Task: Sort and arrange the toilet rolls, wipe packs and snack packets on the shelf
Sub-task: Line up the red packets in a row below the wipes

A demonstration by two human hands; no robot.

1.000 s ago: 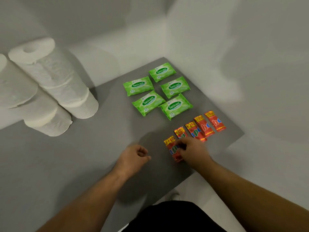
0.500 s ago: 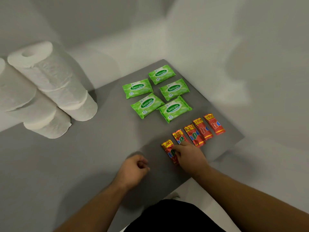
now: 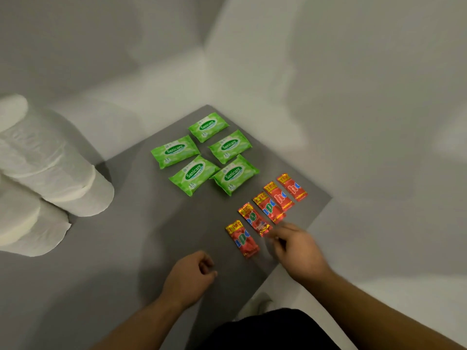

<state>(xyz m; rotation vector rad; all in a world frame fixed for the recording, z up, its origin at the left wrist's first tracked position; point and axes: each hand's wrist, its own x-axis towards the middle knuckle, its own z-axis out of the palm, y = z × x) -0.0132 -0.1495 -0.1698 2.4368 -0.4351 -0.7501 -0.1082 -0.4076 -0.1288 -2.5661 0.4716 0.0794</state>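
Observation:
Several red snack packets [image 3: 275,201] lie in a slanted row near the right edge of the grey shelf [image 3: 131,238]. The nearest packet [image 3: 242,239] lies alone and uncovered. My right hand [image 3: 294,245] is blurred, just right of the row, fingertips close to the second packet [image 3: 254,219]; I see nothing held in it. My left hand [image 3: 190,276] rests loosely curled on the shelf, holding nothing. Several green Sanicare wipe packs [image 3: 202,154] lie in two columns behind the snacks. White toilet rolls [image 3: 48,170] are stacked at the far left.
White walls close the shelf at the back and right. The shelf's front right edge [image 3: 303,228] runs just beyond the snack row, with white floor and a shoe below. Bare grey surface lies between the rolls and the packs.
My right hand has lifted off the nearest two snack packets and moved right, leaving them flat in the row. The view shifted slightly left and down. My left hand barely moved.

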